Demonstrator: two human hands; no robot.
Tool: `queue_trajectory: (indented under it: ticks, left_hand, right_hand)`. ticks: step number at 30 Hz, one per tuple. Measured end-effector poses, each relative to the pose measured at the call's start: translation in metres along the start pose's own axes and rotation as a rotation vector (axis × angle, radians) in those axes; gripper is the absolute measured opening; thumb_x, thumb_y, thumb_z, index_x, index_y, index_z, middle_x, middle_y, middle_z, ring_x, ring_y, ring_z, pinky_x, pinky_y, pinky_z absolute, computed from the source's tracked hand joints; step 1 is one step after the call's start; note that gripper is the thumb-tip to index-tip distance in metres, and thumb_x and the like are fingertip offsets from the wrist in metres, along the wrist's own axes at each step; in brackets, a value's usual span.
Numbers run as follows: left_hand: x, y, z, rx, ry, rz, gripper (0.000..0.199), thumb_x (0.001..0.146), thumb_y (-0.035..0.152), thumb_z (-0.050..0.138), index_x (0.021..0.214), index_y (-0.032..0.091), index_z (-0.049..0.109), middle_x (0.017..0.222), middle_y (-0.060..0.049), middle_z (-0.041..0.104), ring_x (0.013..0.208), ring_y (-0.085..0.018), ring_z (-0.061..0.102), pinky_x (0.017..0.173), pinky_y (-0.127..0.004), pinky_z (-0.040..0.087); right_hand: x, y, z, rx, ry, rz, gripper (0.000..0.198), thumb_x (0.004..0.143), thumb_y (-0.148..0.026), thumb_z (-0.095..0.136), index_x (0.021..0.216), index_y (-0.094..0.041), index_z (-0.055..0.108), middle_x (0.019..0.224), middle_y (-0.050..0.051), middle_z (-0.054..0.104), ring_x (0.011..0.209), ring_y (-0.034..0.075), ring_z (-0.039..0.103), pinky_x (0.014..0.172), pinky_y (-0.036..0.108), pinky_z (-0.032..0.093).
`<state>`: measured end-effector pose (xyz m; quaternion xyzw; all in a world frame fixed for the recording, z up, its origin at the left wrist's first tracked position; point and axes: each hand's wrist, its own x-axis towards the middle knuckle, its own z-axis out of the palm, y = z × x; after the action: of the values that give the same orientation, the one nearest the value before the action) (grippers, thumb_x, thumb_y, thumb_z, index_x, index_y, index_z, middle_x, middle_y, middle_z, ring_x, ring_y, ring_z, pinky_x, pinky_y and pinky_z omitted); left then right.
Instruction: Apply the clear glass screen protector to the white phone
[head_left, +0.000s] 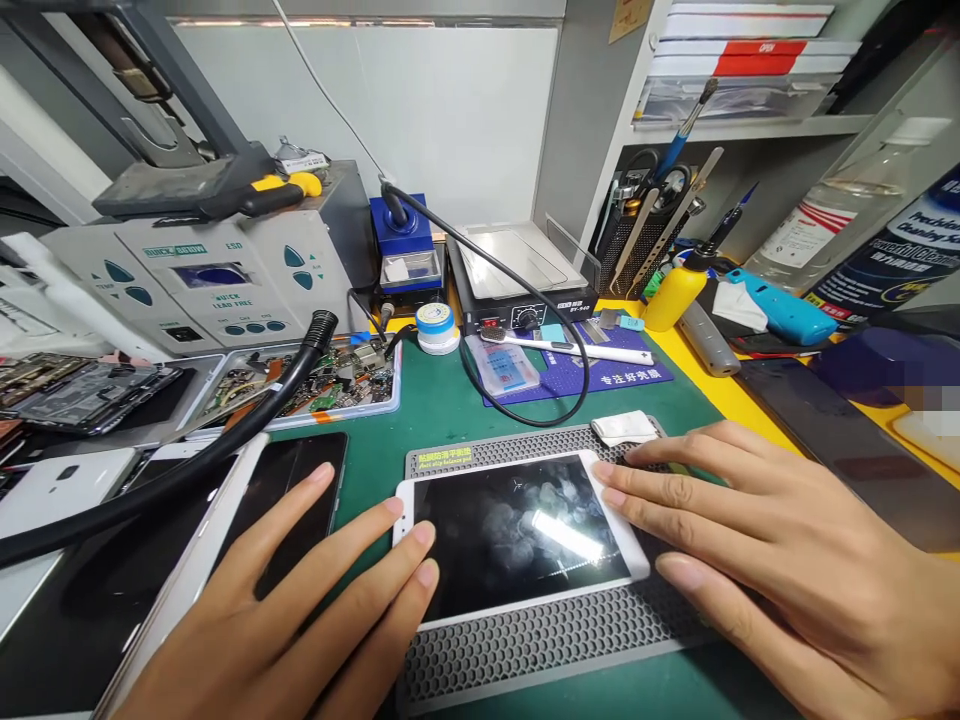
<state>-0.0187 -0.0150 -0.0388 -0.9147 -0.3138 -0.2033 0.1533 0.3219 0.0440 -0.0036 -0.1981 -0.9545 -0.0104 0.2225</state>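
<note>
A white-framed smartphone [487,530] lies screen up on a grey honeycomb pad [540,630], its black glass smudged and reflecting a light. My left hand [300,590] has its fingers spread, several fingertips resting on the phone's left end. My right hand [795,550] reaches over the other end, fingers stretched out, with fingertips touching the white border there. Neither hand is wrapped round the phone. Just beyond the right fingertips, a folded white wipe or packet [624,428] sits on the pad's far edge.
A black hose [225,465] crosses above phones and screens [292,490] on the left. Behind stand a rework station [225,275], a tray of small parts [330,375] and a hot plate [517,270]. A toothbrush [585,348], yellow bottle [679,290] and dark slab [825,440] lie right.
</note>
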Motion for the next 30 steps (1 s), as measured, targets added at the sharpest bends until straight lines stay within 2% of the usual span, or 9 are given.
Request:
queue_trajectory:
  ticks: [6,11,16,23,30]
  left_hand:
    - [0.001,-0.001,0.000,0.005,0.047,-0.043,0.030,0.097,0.018,0.046,0.117,0.020,0.069,0.123,-0.003,0.074,0.124,-0.026,0.061,0.125,-0.060,0.026]
    - [0.003,-0.008,-0.004,0.077,-0.050,0.116,0.030,0.096,0.019,0.051,0.121,0.019,0.068,0.129,-0.003,0.070,0.125,-0.025,0.060,0.128,-0.058,0.019]
    - [0.006,-0.001,-0.001,0.010,0.081,-0.024,0.035,0.098,0.010,0.038,0.111,0.019,0.069,0.116,-0.001,0.075,0.120,-0.020,0.063,0.127,-0.052,0.026]
    - [0.005,0.003,-0.002,-0.028,0.067,-0.031,0.036,0.100,0.009,0.037,0.111,0.019,0.070,0.116,0.001,0.075,0.121,-0.018,0.063,0.127,-0.049,0.026]
    - [0.002,0.000,0.002,-0.076,0.061,-0.040,0.030,0.100,0.013,0.044,0.112,0.020,0.071,0.118,0.001,0.076,0.120,-0.019,0.064,0.128,-0.051,0.023]
  right_hand:
    - [-0.010,0.001,0.004,0.020,-0.028,0.031,0.044,0.087,-0.013,0.059,0.129,-0.011,0.068,0.125,0.015,0.073,0.115,0.035,0.065,0.087,0.049,0.055]
    - [-0.011,0.002,0.005,-0.030,-0.008,0.009,0.039,0.086,-0.014,0.061,0.124,-0.012,0.071,0.122,0.013,0.074,0.111,0.033,0.067,0.085,0.047,0.055]
    - [-0.013,0.002,0.004,-0.047,0.007,-0.013,0.039,0.086,-0.014,0.062,0.123,-0.012,0.072,0.119,0.013,0.075,0.109,0.033,0.068,0.085,0.046,0.056]
    - [-0.012,-0.002,0.005,-0.036,0.012,0.038,0.034,0.087,-0.013,0.060,0.118,-0.015,0.074,0.118,0.010,0.076,0.109,0.032,0.068,0.085,0.046,0.056]
    - [0.000,-0.001,0.000,0.045,0.032,-0.019,0.030,0.084,-0.008,0.060,0.111,-0.007,0.074,0.114,0.017,0.076,0.102,0.031,0.069,0.081,0.046,0.056]
